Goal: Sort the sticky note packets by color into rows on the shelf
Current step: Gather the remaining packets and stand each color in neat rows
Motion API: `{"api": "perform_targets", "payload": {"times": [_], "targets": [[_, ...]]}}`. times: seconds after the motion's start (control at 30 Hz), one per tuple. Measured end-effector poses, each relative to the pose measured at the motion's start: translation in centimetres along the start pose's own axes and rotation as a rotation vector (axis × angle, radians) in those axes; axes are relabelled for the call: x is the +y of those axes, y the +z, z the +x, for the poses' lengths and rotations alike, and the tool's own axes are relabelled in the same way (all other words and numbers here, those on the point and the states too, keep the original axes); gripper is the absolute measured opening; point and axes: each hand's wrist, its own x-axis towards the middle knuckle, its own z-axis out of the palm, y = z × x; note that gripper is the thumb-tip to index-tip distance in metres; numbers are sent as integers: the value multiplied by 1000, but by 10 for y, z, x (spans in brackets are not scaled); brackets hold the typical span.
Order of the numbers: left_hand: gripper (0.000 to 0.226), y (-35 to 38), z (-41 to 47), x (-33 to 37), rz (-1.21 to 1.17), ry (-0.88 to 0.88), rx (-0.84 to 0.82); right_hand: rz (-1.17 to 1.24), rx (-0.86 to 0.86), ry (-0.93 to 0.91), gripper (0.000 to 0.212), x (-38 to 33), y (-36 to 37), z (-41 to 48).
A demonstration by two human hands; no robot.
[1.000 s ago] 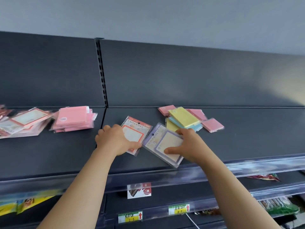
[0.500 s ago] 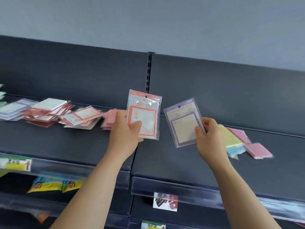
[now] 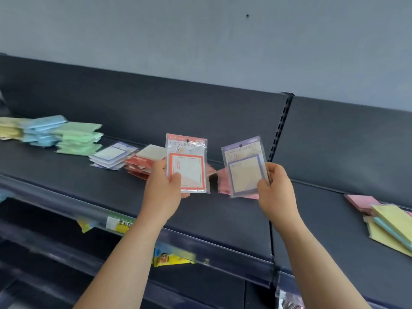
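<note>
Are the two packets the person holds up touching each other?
Apart. The head view shows dark shelf between the red-bordered packet and the purple-bordered packet.

Two clear plastic sticky-note packets are up at frame centre: one orange-bordered packet in the left hand, one purple-bordered packet in the right hand. Six piles sit on the dark shelf from upper left to centre: one yellow pile, one blue pile, one green pile, one purple-bordered pile, one orange-red pile, one pink pile; packets per pile are too blurred to count. One mixed heap of pastel pads lies at lower right
</note>
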Motion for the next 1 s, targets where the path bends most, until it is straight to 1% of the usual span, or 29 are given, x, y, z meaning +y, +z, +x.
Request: {"api": "perform_targets", "payload": {"times": [0.1,0.23,0.33,0.4,0.5,0.63,0.73,0.9,1.0], "targets": [[28,-38,23,-6,27,9,22,30,15,18,37,-17,39,3],[30,-90,57,-14,43,31,61,-13,99,27,37,-31,80,8],[23,-119,78,-19,46,46,69,4,137,67,38,-36,98,9],[20,-127,92,-23,44,45,38,0,178,91,39,-37,105,9],[15,-120,105,-24,121,53,-49,-3,223,124,36,-37,112,7],[15,-84,113,-16,260,106,-131,-3,279,124,32,-38,106,10],[20,-50,120,-12,348,144,-222,-29,307,141,38,-34,100,16],[22,-7,128,-17,492,49,-305,-12,286,165,42,-30,92,30],[26,4,126,-15,546,31,-306,-8,268,154,40,-29,91,39]]}}
